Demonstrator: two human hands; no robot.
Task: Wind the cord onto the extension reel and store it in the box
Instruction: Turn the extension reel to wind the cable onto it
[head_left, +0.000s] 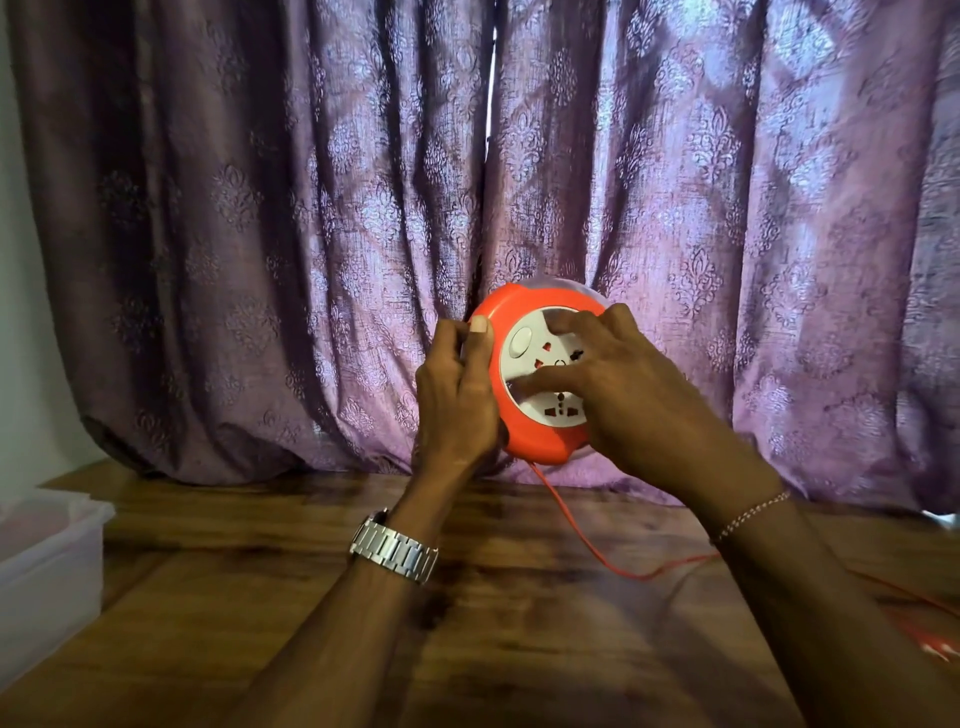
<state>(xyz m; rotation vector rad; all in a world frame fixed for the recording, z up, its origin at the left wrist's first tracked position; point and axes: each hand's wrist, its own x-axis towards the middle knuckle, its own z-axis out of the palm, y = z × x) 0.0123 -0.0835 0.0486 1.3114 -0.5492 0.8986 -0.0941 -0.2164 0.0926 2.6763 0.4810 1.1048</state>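
An orange extension reel with a white socket face is held up above the wooden table, its face turned towards me. My left hand grips its left rim, thumb on the front edge. My right hand lies over the white face, fingers spread and blurred. A thin orange cord hangs from the reel's bottom, runs down to the table and passes under my right forearm towards the right edge, where more cord lies. A translucent plastic box stands at the far left.
A purple patterned curtain hangs right behind the reel and rests on the table's back edge. A metal watch is on my left wrist and a thin bracelet on my right.
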